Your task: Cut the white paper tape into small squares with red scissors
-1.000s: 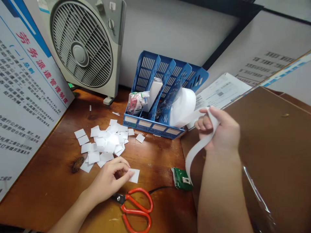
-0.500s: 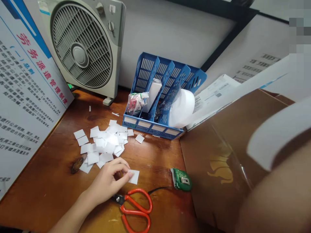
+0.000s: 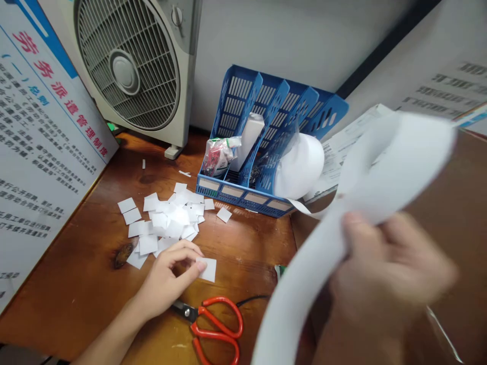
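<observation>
1. Our right hand [image 3: 388, 274] is raised close to the camera, blurred, its grip closed on a long paper strip [image 3: 342, 238] that runs back to the paper roll [image 3: 300, 165] leaning at the right end of the blue file rack [image 3: 243, 195].
2. Our left hand [image 3: 167, 281] rests near the front edge of the tabletop [image 3: 76, 284], fingertips pinching a paper square [image 3: 208, 268] flat against the wood.
3. A risk, as we judge it: a hard tug on the strip could tear it or drag the roll off the rack, since nothing appears to anchor the roll.
4. The strip hides much of the right side of the tabletop, so we could knock something there that we cannot see.
5. The scissors [image 3: 215, 329] lie just beside our left wrist, blades toward it; a careless slide could catch them.
6. The pile of cut squares [image 3: 167, 223] lies loose in front of the fan [image 3: 129, 71]; moving air would scatter it.
7. The rack's left slots hold a plastic packet [image 3: 216, 157] and a white carton [image 3: 249, 139]; what sits deeper we cannot tell.
</observation>
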A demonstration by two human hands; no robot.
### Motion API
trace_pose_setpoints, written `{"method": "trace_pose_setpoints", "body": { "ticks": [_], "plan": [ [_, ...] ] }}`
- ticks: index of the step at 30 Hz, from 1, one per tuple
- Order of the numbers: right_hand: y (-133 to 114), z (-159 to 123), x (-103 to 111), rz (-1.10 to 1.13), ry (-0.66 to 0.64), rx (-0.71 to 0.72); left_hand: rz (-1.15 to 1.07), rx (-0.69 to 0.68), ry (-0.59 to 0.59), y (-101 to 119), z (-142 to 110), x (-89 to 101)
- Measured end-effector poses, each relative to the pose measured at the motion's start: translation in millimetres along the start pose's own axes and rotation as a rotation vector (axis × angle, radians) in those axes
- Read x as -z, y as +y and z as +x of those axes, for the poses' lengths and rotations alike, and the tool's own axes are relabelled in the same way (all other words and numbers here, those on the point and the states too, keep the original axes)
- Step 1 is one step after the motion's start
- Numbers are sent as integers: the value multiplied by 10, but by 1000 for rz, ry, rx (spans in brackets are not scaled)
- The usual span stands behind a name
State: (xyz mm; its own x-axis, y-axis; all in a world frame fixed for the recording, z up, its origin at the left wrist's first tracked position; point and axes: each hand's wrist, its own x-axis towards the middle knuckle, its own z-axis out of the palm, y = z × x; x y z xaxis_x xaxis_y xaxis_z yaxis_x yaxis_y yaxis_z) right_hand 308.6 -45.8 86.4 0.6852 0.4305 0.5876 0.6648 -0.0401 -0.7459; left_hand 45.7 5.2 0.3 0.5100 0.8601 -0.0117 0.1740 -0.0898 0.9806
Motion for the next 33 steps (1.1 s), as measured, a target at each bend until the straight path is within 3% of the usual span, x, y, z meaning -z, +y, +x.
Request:
{"method": "trace_pose_setpoints", "body": {
  "ticks": [4,8,13,17,20,26,29,33],
  "plan": [
    [141,-408,-233,182,23,-175,-176,31,73,1,-9,62],
    [265,-624,-359,144,123,-236,-235,78,149,57,-75,27],
    [172,-643,-375,200,208,-305,-211,214,191,119,-106,-244],
    [143,-605,-380,308,398,-372,-252,268,189,87,-66,-426],
    [166,-551,-364,393,507,-367,-304,294,201,77,-20,-466],
    [183,-474,-314,533,568,-424,-254,286,244,120,76,-470],
    [230,-538,-311,585,465,-428,-225,261,301,147,94,-482],
    [347,-777,-355,756,-64,-368,-217,205,358,215,95,-495]
  ]
}}
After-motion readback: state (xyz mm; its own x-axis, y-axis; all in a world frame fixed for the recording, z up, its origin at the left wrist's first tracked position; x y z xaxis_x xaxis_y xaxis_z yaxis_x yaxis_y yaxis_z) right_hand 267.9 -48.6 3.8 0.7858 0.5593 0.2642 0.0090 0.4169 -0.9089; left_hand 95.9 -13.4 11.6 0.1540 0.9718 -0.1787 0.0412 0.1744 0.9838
